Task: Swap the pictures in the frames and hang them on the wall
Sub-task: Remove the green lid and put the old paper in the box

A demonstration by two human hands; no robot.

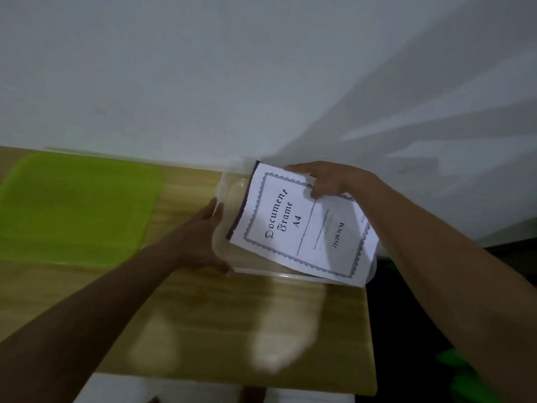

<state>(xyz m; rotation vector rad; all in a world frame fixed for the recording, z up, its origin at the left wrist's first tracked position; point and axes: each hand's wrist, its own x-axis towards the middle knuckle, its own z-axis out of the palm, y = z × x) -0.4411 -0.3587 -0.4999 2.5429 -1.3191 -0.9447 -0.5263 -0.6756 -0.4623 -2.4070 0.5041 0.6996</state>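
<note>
Our right hand (328, 181) pinched the top edge of the paper sheet (290, 228), with the fingers curled over its front. The sheet reached from that grip toward us, tilted, and we could read "Document Frame A4" on it. A dark sheet (236, 216) peeked out just behind its left edge. The paper was held over a clear box (229, 193) on the wooden table (203, 315). Our left hand (203, 242) was spread against the box's left side, fingers mostly straight. A green tray (78, 205) lay well to the left, by the white wall (203, 68)
</note>
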